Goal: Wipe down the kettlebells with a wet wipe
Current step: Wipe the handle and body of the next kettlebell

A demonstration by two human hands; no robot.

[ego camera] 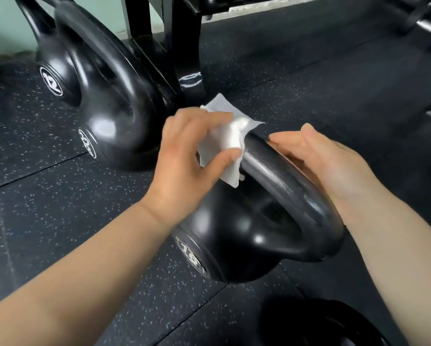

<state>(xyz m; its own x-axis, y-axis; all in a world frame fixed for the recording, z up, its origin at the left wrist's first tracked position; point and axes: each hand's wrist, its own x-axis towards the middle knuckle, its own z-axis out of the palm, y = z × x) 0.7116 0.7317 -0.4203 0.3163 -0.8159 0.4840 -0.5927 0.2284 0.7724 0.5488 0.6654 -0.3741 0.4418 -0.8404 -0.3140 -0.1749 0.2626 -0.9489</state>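
A black kettlebell marked 16 (244, 243) stands on the rubber floor in front of me. My left hand (184, 156) pinches a white wet wipe (230, 136) between thumb and fingers and wraps it over the far end of the kettlebell's handle (284, 186). My right hand (334, 163) rests on the right side of the handle with its fingers fairly straight, the thumb pointing left toward the wipe. Two more black kettlebells stand at the left: a large one (114, 121) and, behind it, one marked 12 (57, 71).
A black rack's legs (187, 46) rise just beyond the wipe. Another dark round weight (321, 323) lies at the bottom right. A barbell end (429, 26) shows at the top right. Speckled rubber floor (59, 208) spreads around.
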